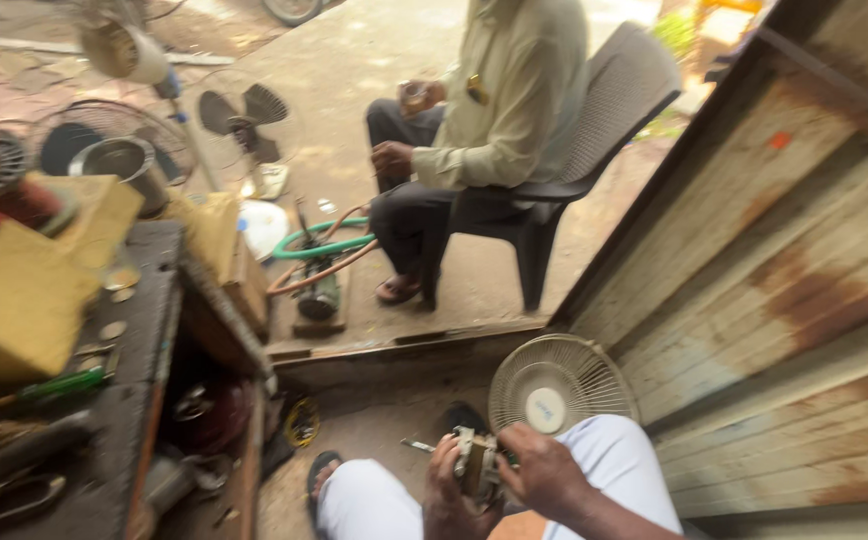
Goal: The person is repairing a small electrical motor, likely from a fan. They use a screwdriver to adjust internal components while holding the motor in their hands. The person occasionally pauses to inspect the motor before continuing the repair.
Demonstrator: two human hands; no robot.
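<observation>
Two hands, one small fan motor, held over the lap.

Motor block (476, 463), metal, gripped between left hand (446, 490) and right hand (544, 472), fingers of both curled on it; a thin shaft juts leftward, long axis roughly level. Step judged: inspection or dismantling; next calls for a firm one-handed hold. Fan grille (560, 384) just behind; seated person (494, 110) well apart.

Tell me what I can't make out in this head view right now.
- Small motor part: details blurred, mostly covered by the left hand and right hand.
- Forearms: cut off by the bottom edge.
- Workbench clutter: motion-blurred.
- Seated person: head cut off by the top edge.
</observation>
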